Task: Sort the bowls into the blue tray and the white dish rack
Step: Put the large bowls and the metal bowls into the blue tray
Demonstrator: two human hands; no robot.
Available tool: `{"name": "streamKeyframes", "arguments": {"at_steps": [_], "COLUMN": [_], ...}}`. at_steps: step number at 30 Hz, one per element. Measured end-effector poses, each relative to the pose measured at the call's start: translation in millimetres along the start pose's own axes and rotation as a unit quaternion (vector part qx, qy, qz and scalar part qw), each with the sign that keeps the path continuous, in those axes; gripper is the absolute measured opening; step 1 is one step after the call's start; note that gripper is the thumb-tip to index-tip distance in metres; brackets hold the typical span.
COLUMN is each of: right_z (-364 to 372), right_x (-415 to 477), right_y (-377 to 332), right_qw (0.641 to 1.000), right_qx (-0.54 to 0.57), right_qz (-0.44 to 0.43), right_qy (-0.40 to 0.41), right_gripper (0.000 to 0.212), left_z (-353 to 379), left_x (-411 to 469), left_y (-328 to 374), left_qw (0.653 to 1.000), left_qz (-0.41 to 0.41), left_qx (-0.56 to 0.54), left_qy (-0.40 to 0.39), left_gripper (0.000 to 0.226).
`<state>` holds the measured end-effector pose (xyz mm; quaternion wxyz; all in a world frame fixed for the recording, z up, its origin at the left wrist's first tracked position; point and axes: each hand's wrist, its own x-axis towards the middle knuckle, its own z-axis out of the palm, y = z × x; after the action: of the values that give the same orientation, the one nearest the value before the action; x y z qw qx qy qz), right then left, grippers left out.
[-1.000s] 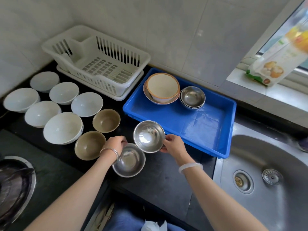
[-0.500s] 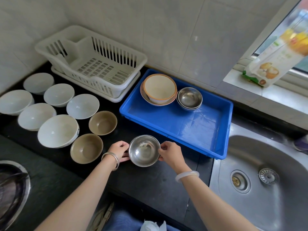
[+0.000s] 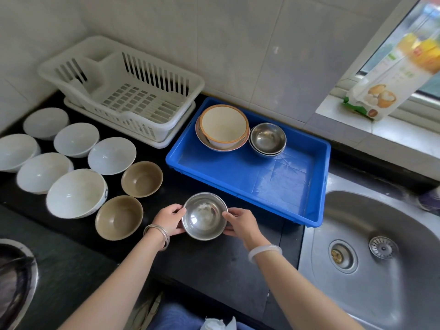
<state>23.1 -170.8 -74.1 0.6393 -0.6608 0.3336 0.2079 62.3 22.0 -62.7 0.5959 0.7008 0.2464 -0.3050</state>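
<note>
A stack of steel bowls (image 3: 204,216) sits on the black counter just in front of the blue tray (image 3: 281,184). My left hand (image 3: 170,219) grips its left rim and my right hand (image 3: 240,222) grips its right rim. Inside the tray, at the back, stand a cream bowl with an orange rim (image 3: 223,126) and stacked steel bowls (image 3: 267,138). The white dish rack (image 3: 123,91) stands empty at the back left. Several white bowls (image 3: 76,192) and two tan bowls (image 3: 142,178) sit on the counter to the left.
A steel sink (image 3: 371,253) lies to the right of the counter. A pot rim (image 3: 16,282) shows at the lower left. A snack packet (image 3: 390,75) leans on the window sill at the upper right. The tiled wall runs behind the rack and tray.
One second ago my right hand held one steel bowl above another held by my left. The upper bowl came down into the lower one, and both hands now hold the stack.
</note>
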Motion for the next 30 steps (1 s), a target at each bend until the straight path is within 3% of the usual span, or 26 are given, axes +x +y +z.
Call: {"name": "streamKeyframes", "arguments": {"at_steps": [7,11,15,21,25,30], "right_z": [-30,-65,-101,-144,-160,-162], "right_x": [-1,8,28,73,101,128], "right_y": [-54,-97,-132,-160,-162,-163], "right_qw": [0.993,0.984,0.974,0.961,0.961,0.964], "right_qx": [0.077,0.093,0.096,0.100,0.062,0.001], "right_qz": [-0.084,-0.131,-0.157,-0.152,-0.128,-0.114], "right_qy": [0.032,0.079,0.130,0.209,0.236,0.242], "right_gripper": [0.009,0.014,0.018,0.016,0.027,0.026], "left_z": [21,63,114,179,204,214], "left_x": [0,12,35,74,95,115], "left_y": [69,115,151,191,200,201], "left_qw": [0.995,0.990,0.983,0.954,0.921,0.872], "left_qz": [0.097,0.117,0.174,0.259,0.276,0.269], "left_qx": [-0.013,-0.063,-0.060,0.149,0.272,0.403], "left_qy": [-0.005,-0.039,-0.016,0.023,0.040,0.066], "left_gripper": [0.012,0.011,0.017,0.038,0.033,0.031]}}
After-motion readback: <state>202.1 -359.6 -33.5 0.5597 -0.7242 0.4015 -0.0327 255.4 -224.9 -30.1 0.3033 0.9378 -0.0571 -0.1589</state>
